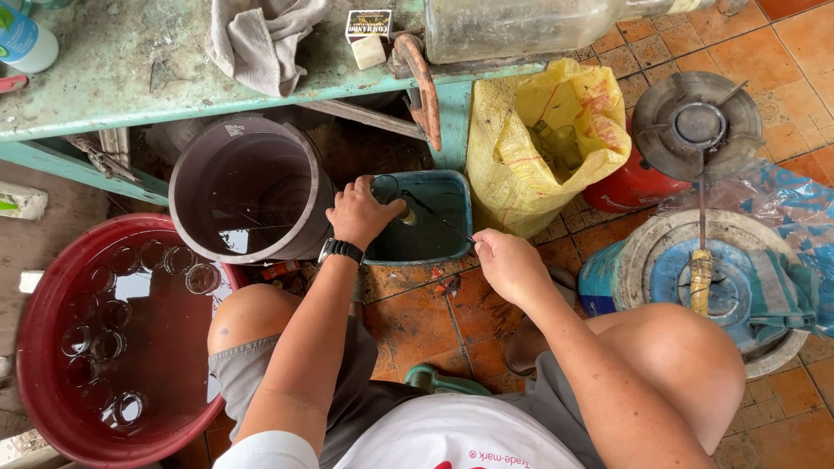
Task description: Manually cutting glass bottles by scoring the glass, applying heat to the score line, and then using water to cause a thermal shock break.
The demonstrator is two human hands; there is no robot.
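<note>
My left hand (363,214), with a black watch on the wrist, is closed around a clear glass bottle (388,193) held over a teal rectangular basin (452,201) of water. My right hand (506,260) pinches a thin dark wire rod (437,219) whose far end runs to the bottle's mouth. Both hands hang over the basin's near rim, between my bare knees. The bottle is mostly hidden by my fingers.
A grey bucket (306,165) of water stands left of the basin. A red tub (52,408) holding several submerged glass jars sits at lower left. A yellow sack (504,165) with bottles, a red gas stove (695,130) and a blue stove (695,269) are at right. A green workbench (104,78) is above.
</note>
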